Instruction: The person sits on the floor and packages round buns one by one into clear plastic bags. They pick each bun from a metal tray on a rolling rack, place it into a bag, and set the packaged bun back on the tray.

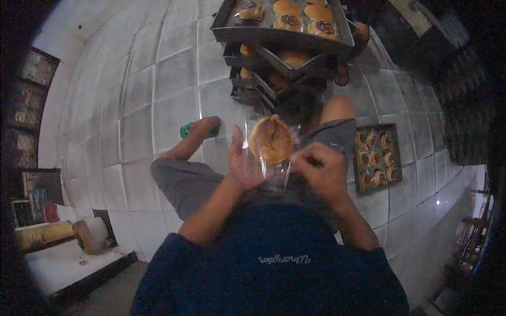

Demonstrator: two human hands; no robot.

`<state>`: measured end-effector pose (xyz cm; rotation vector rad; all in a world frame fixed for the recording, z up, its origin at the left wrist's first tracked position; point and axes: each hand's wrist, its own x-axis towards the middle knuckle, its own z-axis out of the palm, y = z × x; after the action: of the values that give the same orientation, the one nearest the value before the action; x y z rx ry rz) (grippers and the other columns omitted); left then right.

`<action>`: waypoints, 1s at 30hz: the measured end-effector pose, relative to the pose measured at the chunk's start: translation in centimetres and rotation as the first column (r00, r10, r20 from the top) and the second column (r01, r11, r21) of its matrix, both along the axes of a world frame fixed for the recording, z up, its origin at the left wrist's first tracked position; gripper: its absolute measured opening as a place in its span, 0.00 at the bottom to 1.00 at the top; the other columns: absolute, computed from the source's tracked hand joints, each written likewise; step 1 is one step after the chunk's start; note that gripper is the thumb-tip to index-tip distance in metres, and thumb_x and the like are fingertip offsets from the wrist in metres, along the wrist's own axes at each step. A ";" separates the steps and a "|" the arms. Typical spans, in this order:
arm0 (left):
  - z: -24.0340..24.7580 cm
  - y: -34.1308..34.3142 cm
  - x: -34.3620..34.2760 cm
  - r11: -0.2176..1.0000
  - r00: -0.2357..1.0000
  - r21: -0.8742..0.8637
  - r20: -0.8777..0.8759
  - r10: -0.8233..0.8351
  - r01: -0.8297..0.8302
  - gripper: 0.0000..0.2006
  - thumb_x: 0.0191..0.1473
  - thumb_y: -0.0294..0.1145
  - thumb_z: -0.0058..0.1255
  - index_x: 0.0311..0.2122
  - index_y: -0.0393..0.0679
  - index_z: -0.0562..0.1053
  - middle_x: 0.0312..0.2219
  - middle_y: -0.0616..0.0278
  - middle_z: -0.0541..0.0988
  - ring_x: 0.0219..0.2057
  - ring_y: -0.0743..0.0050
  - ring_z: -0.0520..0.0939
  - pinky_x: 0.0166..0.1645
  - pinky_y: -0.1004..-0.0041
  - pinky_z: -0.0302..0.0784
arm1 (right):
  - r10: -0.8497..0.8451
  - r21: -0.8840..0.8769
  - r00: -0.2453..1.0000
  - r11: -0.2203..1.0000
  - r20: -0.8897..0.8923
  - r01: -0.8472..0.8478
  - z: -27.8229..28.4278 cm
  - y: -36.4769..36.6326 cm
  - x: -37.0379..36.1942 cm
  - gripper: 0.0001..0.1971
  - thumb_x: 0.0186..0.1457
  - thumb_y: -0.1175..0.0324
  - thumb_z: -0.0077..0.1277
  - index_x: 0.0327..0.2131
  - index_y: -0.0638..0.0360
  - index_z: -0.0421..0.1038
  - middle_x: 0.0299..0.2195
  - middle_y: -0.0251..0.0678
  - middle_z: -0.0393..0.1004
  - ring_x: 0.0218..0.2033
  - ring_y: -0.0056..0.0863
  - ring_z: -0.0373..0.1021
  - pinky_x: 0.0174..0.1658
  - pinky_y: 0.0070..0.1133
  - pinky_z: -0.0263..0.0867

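A seated person holds a round, golden-brown bun [271,140] inside a clear plastic bag [274,168], between both hands and above the lap. The bun's flat face is turned up toward the camera; being near circular, it shows no clear long axis, while the bag hangs from it toward the person's body. The left hand [243,164] is spread open along the bag's left side, thumb up, its fingers behind the film. The right hand [320,167] is curled close, pinching the bag's lower right edge. The bun's crust looks smooth and matte with a darker patch near the middle; the bag is thin, glossy and creased.

Ahead of the knees stands a stack of dark metal baking trays [282,37], set crosswise on one another, the top one carrying more round buns with dark centres. To the right, a single square tray [377,156] of small pastries lies flat on the floor. The floor [132,89] is laid with large pale glazed tiles, greyed and scuffed, with dark grout lines. The person wears grey shorts [184,181] and a dark blue shirt [269,268], with a green sandal [186,129] on the left foot. A low white slab [63,263] sits at the lower left.
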<state>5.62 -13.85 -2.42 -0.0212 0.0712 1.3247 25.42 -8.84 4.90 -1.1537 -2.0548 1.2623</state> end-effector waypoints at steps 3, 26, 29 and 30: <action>1.9 0.3 0.9 0.993 0.999 0.120 -0.031 0.006 -0.002 0.37 0.63 0.69 0.42 0.65 0.51 0.66 0.62 0.48 0.71 0.65 0.45 0.70 0.65 0.43 0.71 | 0.285 0.553 0.959 0.798 0.005 -0.240 1.1 -3.3 -2.6 0.09 0.56 0.61 0.62 0.37 0.55 0.80 0.34 0.40 0.81 0.38 0.35 0.80 0.37 0.32 0.77; -1.9 0.5 3.8 0.949 0.427 -0.307 -0.869 -0.249 -0.071 0.34 0.60 0.53 0.60 0.62 0.36 0.69 0.51 0.54 0.80 0.51 0.70 0.78 0.56 0.71 0.73 | -0.012 -0.390 0.995 0.920 0.097 0.049 -1.1 3.3 8.7 0.24 0.56 0.57 0.66 0.50 0.63 0.78 0.40 0.44 0.84 0.41 0.30 0.81 0.48 0.29 0.75; -2.2 3.7 4.0 0.962 0.283 -0.251 -0.935 -0.212 -0.109 0.20 0.62 0.43 0.62 0.48 0.34 0.79 0.38 0.61 0.84 0.40 0.76 0.81 0.48 0.74 0.75 | -0.318 -0.209 0.948 0.926 0.025 0.316 -6.0 3.5 9.4 0.21 0.57 0.58 0.65 0.48 0.66 0.80 0.37 0.41 0.84 0.38 0.25 0.80 0.45 0.27 0.75; -2.0 4.6 4.3 0.968 0.230 -0.189 -0.962 -0.148 -0.165 0.18 0.62 0.42 0.61 0.44 0.34 0.81 0.35 0.62 0.84 0.37 0.77 0.81 0.45 0.74 0.75 | -0.305 -0.155 0.952 0.940 0.015 0.304 -5.8 4.5 9.3 0.21 0.58 0.59 0.65 0.47 0.66 0.80 0.37 0.40 0.84 0.37 0.25 0.80 0.44 0.27 0.75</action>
<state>9.95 -9.28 -4.42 0.6400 1.3806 1.1244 34.73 -4.35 -0.87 -1.4683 -1.7101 1.2841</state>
